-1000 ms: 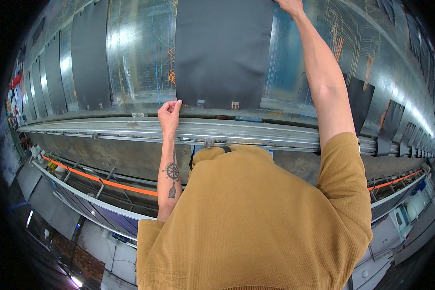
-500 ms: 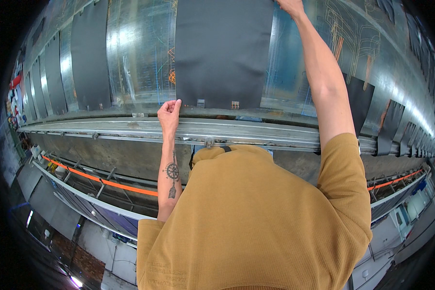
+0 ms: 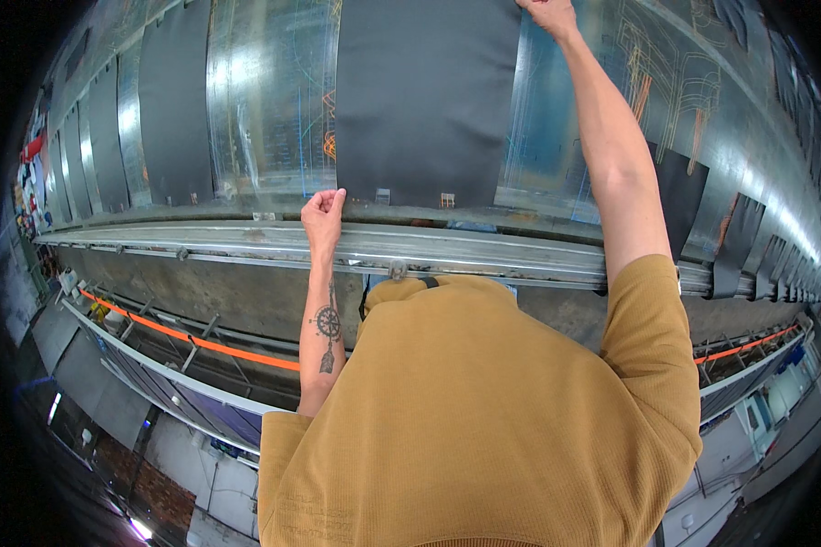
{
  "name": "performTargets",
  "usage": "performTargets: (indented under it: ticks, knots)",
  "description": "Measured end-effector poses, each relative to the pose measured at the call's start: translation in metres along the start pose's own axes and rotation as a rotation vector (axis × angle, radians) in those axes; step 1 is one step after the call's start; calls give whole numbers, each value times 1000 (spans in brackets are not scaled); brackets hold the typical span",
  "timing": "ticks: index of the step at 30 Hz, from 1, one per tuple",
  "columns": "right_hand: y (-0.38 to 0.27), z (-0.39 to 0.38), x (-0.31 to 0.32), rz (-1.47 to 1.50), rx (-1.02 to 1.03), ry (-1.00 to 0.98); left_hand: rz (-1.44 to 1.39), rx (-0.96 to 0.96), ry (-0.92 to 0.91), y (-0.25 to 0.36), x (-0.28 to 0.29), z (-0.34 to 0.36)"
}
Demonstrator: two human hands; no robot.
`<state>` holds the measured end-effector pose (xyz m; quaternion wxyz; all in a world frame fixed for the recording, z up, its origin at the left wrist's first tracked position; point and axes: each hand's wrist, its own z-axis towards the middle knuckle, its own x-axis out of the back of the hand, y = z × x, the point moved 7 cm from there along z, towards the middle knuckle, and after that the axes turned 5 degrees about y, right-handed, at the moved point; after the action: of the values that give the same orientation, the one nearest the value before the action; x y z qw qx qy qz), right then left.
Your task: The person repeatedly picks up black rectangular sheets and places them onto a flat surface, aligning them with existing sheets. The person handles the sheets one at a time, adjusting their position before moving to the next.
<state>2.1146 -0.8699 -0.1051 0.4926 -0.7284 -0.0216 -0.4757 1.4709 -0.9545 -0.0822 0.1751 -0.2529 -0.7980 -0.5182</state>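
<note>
A wide dark grey, smooth, leather-like sheet [image 3: 424, 100] lies flat on the shiny metal tabletop [image 3: 269, 118] in front of me. Its near left corner is pinched between the thumb and fingers of my left hand [image 3: 323, 219]. My right arm is stretched far forward, and my right hand [image 3: 549, 13] is at the sheet's far right edge. The fingers there are bent and closed at that edge, partly cut off by the top of the picture. Two small printed marks show along the sheet's near edge.
A metal rail [image 3: 483, 251] runs along the table's near side. More dark sheets [image 3: 175, 109] lie to the left, and dark strips [image 3: 737, 242] hang over the edge at right. Orange and blue lines mark the tabletop. Behind me runs an orange bar [image 3: 237, 351].
The view has shifted slightly, so table and sheet sit a little further right. My right hand has come slightly closer onto the sheet's edge. My left hand keeps its pinch on the corner.
</note>
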Motion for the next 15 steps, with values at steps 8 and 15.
performTargets:
  ticks: [8,15]
  knots:
    - [-126,-166,-27,-218,794,170,-48,-21,26,1,0,-5]
    - [-158,-442,-124,-119,984,-629,-267,-19,26,-10,1,-8]
